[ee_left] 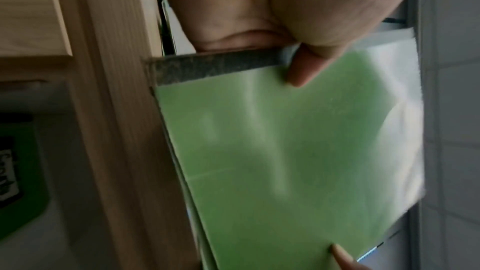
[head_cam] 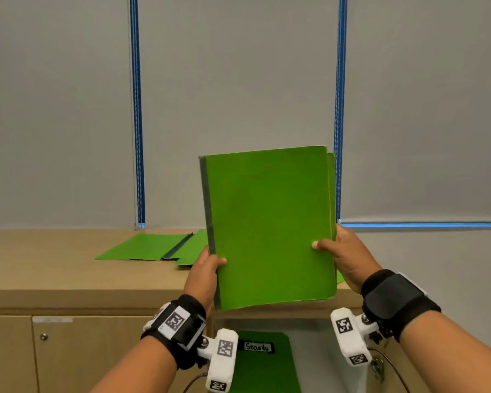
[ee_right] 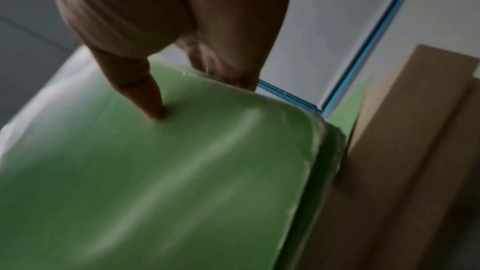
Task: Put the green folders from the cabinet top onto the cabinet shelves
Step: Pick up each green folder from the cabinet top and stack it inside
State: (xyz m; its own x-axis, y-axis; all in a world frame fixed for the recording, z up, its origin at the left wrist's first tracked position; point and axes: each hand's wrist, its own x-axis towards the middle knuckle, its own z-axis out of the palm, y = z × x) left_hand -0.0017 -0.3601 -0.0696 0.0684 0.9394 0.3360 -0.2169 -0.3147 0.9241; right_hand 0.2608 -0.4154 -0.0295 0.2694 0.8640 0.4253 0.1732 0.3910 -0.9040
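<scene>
Plainly, both hands hold one green folder [head_cam: 270,228] upright in front of the cabinet, clear of the cabinet top [head_cam: 68,273], with its dark spine on the left. The left hand [head_cam: 203,275] clamps the spine low down, thumb on the front cover and fingers curled behind; the right hand [head_cam: 345,258] pinches the open edge, thumb pressed on the cover, the rest behind. Gripping both sides probably keeps the covers shut and the loose leaves inside from sliding out while it is carried down to a shelf. A second cover edge peeks out along the right side, so this may be two folders together; I cannot tell.

Farther left, an open folder [head_cam: 145,248] lies flat on the cabinet top, partly masked by the held one. Below, a shelved folder [head_cam: 267,367] with a label reading "Security" sits in the open compartment, cut off by the frame. Both wrist views are blurred, and the fingers behind the cover are hidden.
</scene>
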